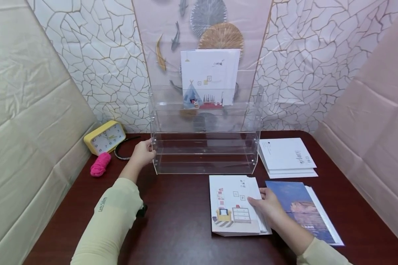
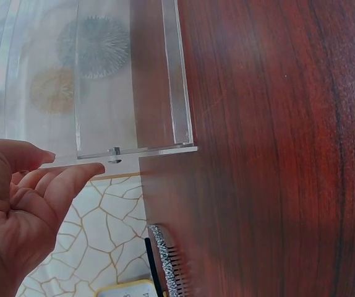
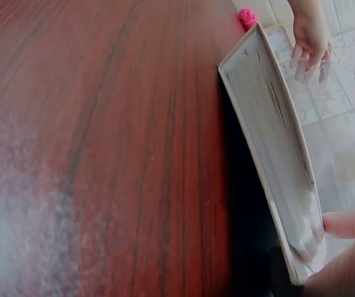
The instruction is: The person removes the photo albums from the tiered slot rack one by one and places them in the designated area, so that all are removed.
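A clear acrylic tiered rack (image 1: 205,147) stands at the back of the table. My left hand (image 1: 143,151) pinches the rack's left side panel; the left wrist view puts the thumb on one side of the panel edge and the fingers on the other. My right hand (image 1: 268,206) holds a white photo album (image 1: 232,204) by its right edge, thumb on the cover. Drawings of a yellow armchair and a drawer chest decorate that cover. From the right wrist, the album (image 3: 270,142) appears edge-on, its pages showing. Another white album (image 1: 209,73) with a tent drawing stands upright in the rack's top tier.
To the right lie a blue album (image 1: 295,206) and white albums (image 1: 286,154), partly stacked. At the left are a yellow alarm clock (image 1: 105,137), a bundle of pink yarn (image 1: 100,164) and a dark toothed headband (image 2: 168,260). Fabric-covered walls (image 1: 96,62) enclose the table.
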Tool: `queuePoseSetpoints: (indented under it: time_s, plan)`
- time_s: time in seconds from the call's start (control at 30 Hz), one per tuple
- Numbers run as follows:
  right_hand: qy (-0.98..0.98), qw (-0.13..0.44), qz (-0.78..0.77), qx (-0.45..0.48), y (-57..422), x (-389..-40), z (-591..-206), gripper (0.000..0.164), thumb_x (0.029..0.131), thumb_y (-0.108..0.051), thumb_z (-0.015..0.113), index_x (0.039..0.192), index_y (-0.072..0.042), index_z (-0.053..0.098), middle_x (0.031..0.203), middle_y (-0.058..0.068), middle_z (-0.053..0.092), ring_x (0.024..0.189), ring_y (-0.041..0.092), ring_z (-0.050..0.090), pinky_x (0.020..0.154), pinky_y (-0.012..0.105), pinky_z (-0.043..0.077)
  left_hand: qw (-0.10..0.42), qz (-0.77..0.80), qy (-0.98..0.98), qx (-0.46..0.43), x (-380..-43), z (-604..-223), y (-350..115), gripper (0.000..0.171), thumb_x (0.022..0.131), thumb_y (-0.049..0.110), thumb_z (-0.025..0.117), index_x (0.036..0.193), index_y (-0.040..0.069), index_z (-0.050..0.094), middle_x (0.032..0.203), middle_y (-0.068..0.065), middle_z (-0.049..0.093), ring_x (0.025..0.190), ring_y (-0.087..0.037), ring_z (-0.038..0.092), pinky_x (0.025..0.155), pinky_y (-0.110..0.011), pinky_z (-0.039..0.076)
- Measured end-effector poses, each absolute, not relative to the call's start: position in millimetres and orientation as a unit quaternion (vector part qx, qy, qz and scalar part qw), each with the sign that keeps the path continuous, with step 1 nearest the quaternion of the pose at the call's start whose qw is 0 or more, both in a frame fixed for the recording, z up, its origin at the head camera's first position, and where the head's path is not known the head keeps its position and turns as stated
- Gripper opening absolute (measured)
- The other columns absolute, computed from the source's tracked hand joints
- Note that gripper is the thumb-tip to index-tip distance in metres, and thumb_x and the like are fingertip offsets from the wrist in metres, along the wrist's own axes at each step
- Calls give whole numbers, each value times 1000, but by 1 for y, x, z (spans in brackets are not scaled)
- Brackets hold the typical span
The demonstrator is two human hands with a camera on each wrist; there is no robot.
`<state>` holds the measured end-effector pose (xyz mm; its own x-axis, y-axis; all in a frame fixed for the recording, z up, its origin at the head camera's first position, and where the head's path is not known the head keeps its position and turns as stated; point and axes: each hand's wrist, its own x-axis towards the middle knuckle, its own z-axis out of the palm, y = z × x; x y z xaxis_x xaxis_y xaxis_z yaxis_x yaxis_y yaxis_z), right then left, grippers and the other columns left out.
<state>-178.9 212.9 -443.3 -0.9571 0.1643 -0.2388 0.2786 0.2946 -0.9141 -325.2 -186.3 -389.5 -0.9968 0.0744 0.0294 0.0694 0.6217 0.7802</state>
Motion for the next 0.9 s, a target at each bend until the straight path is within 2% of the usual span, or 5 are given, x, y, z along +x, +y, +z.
queuePoseSetpoints:
  time_s: [0.27, 0.4, 0.57, 0.73, 0.9]
  plan:
    - [853, 29, -512, 96, 209, -177, -438, 63, 84, 1, 60, 133, 22, 26, 129, 39, 37, 118, 45, 40, 100, 51, 33, -21, 406, 912, 52, -327, -391, -187, 58, 85, 0, 51, 141, -3, 37, 73, -15, 61, 44, -8, 37, 52, -26, 46]
    - [877, 27, -473, 82, 207, -174, -437, 62, 84, 3, 58, 133, 21, 26, 134, 39, 32, 125, 47, 31, 104, 54, 25, -27, 396, 916, 56, -325, -391, -186, 57, 85, 0, 51, 140, -6, 38, 90, -21, 65, 50, -10, 45, 57, -28, 47]
    - [895, 18, -440, 66, 205, -174, -441, 60, 84, 4, 58, 133, 20, 27, 132, 39, 34, 124, 47, 33, 103, 55, 26, -28, 399, 915, 54, -324, -391, -187, 57, 85, 0, 52, 140, -6, 37, 106, -26, 62, 58, -12, 52, 60, -29, 49]
    - [898, 15, -436, 65, 202, -173, -441, 60, 84, 4, 56, 134, 18, 27, 133, 39, 34, 125, 47, 32, 104, 54, 24, -17, 425, 904, 53, -325, -390, -187, 58, 86, 0, 51, 141, -5, 35, 76, -18, 63, 43, -9, 40, 54, -27, 49]
    - [902, 40, -424, 68, 200, -170, -436, 64, 86, -5, 60, 136, 14, 26, 137, 37, 31, 128, 47, 27, 105, 55, 22, -14, 432, 901, 45, -325, -392, -185, 59, 85, -1, 51, 141, -5, 35, 52, -2, 47, 41, -7, 36, 52, -25, 48]
